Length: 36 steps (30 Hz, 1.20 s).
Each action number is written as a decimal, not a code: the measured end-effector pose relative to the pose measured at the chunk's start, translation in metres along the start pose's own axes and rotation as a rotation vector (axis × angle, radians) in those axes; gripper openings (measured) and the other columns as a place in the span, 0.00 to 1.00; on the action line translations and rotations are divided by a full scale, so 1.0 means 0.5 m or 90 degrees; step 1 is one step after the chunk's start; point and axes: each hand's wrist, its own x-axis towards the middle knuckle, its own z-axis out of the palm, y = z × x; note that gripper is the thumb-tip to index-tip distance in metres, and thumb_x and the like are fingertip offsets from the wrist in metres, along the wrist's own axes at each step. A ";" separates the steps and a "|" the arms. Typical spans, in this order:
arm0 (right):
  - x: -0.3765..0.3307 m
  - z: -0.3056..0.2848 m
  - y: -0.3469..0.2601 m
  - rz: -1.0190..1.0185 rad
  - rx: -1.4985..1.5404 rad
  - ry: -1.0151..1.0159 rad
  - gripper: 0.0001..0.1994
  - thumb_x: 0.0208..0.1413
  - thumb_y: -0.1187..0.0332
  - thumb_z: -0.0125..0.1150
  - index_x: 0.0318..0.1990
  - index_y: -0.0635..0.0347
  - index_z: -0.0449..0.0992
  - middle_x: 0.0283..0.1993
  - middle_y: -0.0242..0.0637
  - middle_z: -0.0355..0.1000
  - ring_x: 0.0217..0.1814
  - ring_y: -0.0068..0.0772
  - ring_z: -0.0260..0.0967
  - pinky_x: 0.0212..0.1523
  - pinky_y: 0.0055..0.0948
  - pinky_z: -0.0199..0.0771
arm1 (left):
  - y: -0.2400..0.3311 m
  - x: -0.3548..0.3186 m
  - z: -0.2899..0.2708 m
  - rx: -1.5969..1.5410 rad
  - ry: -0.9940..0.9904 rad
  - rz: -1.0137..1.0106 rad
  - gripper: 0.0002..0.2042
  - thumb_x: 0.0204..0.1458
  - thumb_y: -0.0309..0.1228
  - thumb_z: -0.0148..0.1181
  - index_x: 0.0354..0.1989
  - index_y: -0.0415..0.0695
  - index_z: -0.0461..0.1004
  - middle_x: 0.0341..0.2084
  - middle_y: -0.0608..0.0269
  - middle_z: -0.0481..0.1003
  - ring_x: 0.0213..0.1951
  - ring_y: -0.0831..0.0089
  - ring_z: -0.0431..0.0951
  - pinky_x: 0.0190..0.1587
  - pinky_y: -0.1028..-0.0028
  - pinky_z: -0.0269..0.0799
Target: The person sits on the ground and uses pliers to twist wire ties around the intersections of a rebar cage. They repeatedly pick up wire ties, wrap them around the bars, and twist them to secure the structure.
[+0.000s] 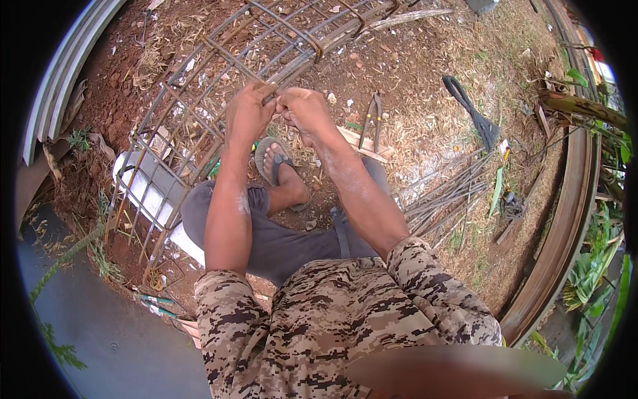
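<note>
left hand [249,112] and right hand [306,113] close together by a metal cage [229,58]
brown and rusty, it makes squares over dirt [392,63]; both hands curl, but i cannot tell if they grip anything.

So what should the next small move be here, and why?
Perhaps the right hand should reach for the pincers: they lie nearby, handles over a pale board, while it meets the left hand by the steel cage and no tool shows in either. Anything pinched there is too small to tell.
</note>
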 end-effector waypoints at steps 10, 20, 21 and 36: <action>0.079 -0.026 -0.007 -0.011 -0.022 0.058 0.13 0.59 0.62 0.64 0.32 0.64 0.80 0.29 0.33 0.76 0.30 0.19 0.70 0.31 0.21 0.70 | 0.031 -0.007 -0.022 0.084 0.010 0.050 0.09 0.52 0.34 0.64 0.40 0.47 0.83 0.39 0.64 0.79 0.37 0.61 0.81 0.38 0.65 0.76; 0.100 -0.071 0.022 -0.036 -0.041 -0.109 0.11 0.56 0.66 0.67 0.39 0.68 0.81 0.36 0.35 0.78 0.33 0.23 0.73 0.35 0.22 0.73 | 0.040 -0.020 -0.003 0.047 0.095 0.139 0.06 0.50 0.32 0.64 0.35 0.47 0.81 0.31 0.64 0.77 0.31 0.62 0.80 0.33 0.65 0.76; 0.103 -0.073 0.020 -0.041 -0.050 -0.117 0.11 0.56 0.66 0.67 0.39 0.68 0.81 0.35 0.35 0.78 0.33 0.23 0.73 0.35 0.22 0.73 | 0.040 -0.020 0.001 0.051 0.089 0.145 0.06 0.50 0.32 0.64 0.35 0.47 0.81 0.30 0.64 0.76 0.31 0.62 0.79 0.33 0.65 0.76; 0.105 -0.051 -0.074 -0.175 -0.496 -0.133 0.14 0.44 0.64 0.67 0.37 0.61 0.85 0.29 0.38 0.80 0.30 0.26 0.75 0.36 0.29 0.75 | -0.008 -0.011 -0.029 -0.274 0.047 -0.357 0.11 0.53 0.36 0.67 0.26 0.41 0.81 0.17 0.67 0.75 0.24 0.81 0.72 0.27 0.79 0.64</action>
